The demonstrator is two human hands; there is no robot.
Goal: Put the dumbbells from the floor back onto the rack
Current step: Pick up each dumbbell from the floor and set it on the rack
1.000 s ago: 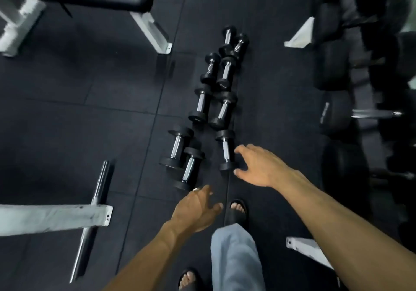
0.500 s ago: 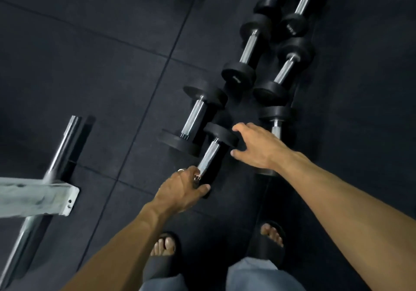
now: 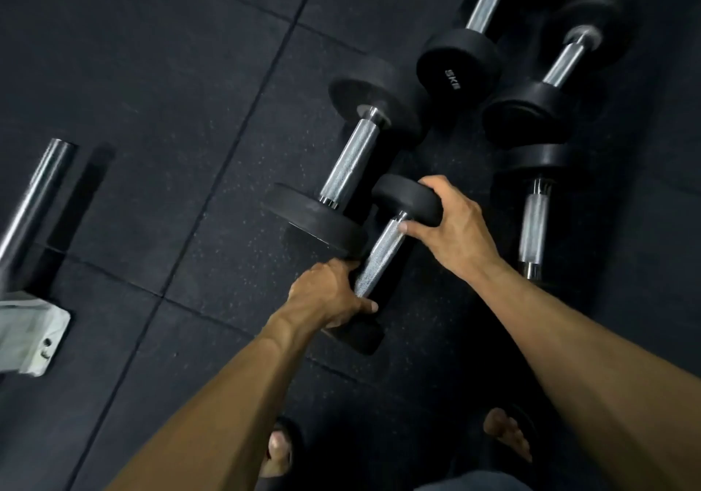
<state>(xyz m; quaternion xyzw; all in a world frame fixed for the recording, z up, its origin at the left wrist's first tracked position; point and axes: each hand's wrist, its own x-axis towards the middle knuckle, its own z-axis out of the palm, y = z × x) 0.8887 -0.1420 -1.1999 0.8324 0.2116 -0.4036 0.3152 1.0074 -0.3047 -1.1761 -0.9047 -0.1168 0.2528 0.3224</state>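
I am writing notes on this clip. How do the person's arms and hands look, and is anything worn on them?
Both forearms are bare, with no sleeves in view. The left hand and the right hand wear no gloves, and no watch or wristband shows. Veins stand out slightly along the left forearm.

Small dumbbell (image 3: 383,247) on floor (image 3: 170,92); bigger dumbbell (image 3: 349,164) touching its left; third dumbbell (image 3: 535,221) right; steel bar (image 3: 34,202) far left.

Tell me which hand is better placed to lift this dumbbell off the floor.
Left. The left hand is wrapped around the near end of the dumbbell's knurled bar, a carrying grip. The right hand only cups the far weight head, fingers over its rim, good for steadying rather than lifting.
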